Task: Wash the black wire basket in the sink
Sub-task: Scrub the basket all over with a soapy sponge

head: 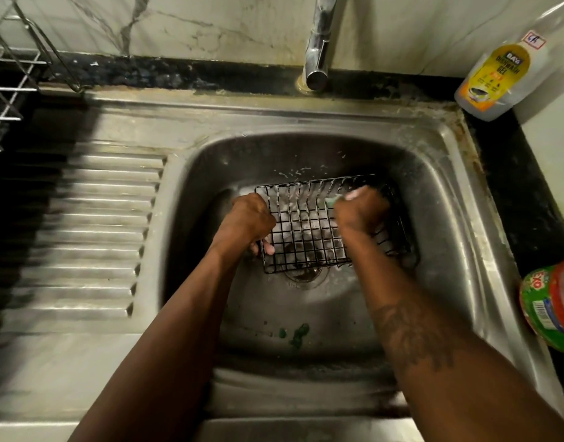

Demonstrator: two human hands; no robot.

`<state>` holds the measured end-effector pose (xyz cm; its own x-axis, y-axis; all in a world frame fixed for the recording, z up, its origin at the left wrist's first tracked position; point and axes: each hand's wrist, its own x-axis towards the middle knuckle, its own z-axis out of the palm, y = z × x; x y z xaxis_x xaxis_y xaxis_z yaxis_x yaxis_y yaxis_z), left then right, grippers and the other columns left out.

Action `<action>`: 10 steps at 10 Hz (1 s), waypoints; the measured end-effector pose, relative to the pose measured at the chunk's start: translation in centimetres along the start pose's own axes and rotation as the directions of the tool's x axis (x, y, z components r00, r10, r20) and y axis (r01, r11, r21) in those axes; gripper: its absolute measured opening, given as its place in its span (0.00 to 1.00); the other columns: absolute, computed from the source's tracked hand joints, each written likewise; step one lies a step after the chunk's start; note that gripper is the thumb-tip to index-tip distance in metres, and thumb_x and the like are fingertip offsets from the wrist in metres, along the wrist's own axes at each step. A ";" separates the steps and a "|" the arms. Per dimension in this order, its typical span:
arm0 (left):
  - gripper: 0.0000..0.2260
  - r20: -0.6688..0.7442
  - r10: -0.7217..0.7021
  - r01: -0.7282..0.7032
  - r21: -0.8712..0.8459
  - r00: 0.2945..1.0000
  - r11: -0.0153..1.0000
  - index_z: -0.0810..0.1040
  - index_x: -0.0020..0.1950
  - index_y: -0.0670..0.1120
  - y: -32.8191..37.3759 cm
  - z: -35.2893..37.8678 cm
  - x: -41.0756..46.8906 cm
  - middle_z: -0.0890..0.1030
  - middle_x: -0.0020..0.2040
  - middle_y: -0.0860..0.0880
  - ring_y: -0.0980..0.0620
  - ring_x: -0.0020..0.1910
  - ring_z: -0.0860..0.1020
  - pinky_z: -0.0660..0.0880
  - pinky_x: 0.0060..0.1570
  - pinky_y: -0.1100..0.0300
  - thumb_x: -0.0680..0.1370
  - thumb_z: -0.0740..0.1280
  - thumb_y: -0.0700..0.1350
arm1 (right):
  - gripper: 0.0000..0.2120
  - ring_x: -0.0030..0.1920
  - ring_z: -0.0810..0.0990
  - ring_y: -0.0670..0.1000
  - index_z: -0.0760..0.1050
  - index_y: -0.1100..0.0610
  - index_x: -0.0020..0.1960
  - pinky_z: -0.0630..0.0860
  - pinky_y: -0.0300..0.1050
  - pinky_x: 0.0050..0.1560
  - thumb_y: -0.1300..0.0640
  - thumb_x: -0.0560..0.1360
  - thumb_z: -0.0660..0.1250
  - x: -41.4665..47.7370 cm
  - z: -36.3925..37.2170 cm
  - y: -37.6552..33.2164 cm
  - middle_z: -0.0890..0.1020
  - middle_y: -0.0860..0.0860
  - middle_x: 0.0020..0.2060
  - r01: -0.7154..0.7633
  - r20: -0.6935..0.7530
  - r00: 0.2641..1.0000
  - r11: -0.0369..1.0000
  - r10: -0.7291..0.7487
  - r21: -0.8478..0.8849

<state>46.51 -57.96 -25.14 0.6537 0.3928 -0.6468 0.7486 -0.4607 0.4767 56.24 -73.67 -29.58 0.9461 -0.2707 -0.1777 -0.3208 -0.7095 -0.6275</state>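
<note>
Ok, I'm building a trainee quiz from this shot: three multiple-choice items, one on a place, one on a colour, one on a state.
1. Where does the dishwash gel bottle stand? A. on the drainboard B. on the counter, back right of the sink C. in the basin
2. What colour is the scrub pad in the right hand? A. red B. green C. yellow
3. What is the left hand doing? A. gripping the black wire basket B. turning a knob C. hanging idle
B, it stands by the wall; B, pale green shows; A, fingers curl round the wire.
</note>
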 end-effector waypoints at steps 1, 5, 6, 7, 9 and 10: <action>0.14 0.061 -0.013 0.009 0.073 0.998 0.997 0.76 0.37 0.39 0.5 0.1 0.2 0.81 0.26 0.46 0.53 0.21 0.80 0.70 0.17 0.66 0.82 0.62 0.39 | 0.13 0.47 0.79 0.51 0.78 0.61 0.54 0.73 0.39 0.37 0.61 0.71 0.76 0.5 -1.8 0.2 0.77 0.52 0.49 0.039 0.038 0.999 0.997 -0.036 -0.067; 0.10 -0.002 0.008 -0.008 0.090 1.000 0.996 0.78 0.41 0.40 0.4 -0.1 0.2 0.83 0.32 0.45 0.53 0.21 0.80 0.70 0.18 0.66 0.81 0.64 0.40 | 0.08 0.49 0.76 0.45 0.83 0.55 0.54 0.77 0.40 0.55 0.61 0.75 0.73 -2.4 0.8 -0.5 0.79 0.48 0.52 0.727 0.631 0.595 0.669 -0.498 -0.157; 0.10 -0.013 0.037 -0.036 0.098 0.999 0.995 0.76 0.40 0.41 -0.1 0.0 0.4 0.82 0.32 0.47 0.54 0.21 0.79 0.69 0.18 0.68 0.81 0.64 0.41 | 0.08 0.57 0.74 0.47 0.85 0.52 0.52 0.72 0.42 0.63 0.57 0.73 0.76 -1.1 -0.4 0.7 0.78 0.49 0.56 0.782 0.672 0.514 0.613 -0.533 -0.113; 0.08 -0.090 0.088 -0.083 0.061 0.992 0.995 0.78 0.43 0.41 -0.6 0.3 0.0 0.84 0.33 0.44 0.50 0.23 0.82 0.72 0.18 0.66 0.79 0.65 0.43 | 0.04 0.57 0.80 0.47 0.85 0.51 0.49 0.76 0.45 0.62 0.58 0.75 0.74 -1.2 -0.5 2.0 0.82 0.50 0.56 0.849 0.754 0.381 0.525 -0.535 -0.057; 0.10 -0.003 0.041 -0.041 0.009 0.999 0.999 0.78 0.42 0.41 -0.4 0.0 0.8 0.83 0.32 0.47 0.51 0.27 0.83 0.73 0.20 0.66 0.81 0.63 0.43 | 0.10 0.43 0.83 0.47 0.82 0.52 0.55 0.83 0.45 0.47 0.63 0.78 0.67 -1.7 1.7 0.5 0.85 0.52 0.47 0.777 0.590 0.502 0.629 -0.632 0.012; 0.13 0.004 -0.013 0.012 0.058 1.000 0.998 0.77 0.39 0.43 0.4 -0.4 0.2 0.82 0.29 0.49 0.56 0.25 0.81 0.72 0.21 0.66 0.82 0.63 0.43 | 0.09 0.41 0.81 0.46 0.82 0.51 0.49 0.82 0.43 0.44 0.63 0.78 0.67 -2.4 2.3 -0.7 0.84 0.49 0.43 0.668 0.491 0.637 0.744 -0.595 0.035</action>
<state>46.93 -57.78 -24.86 0.6437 0.3957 -0.6550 0.7490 -0.5013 0.4333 54.32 -70.99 -30.47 0.8149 0.5687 -0.1120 0.3945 -0.6858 -0.6116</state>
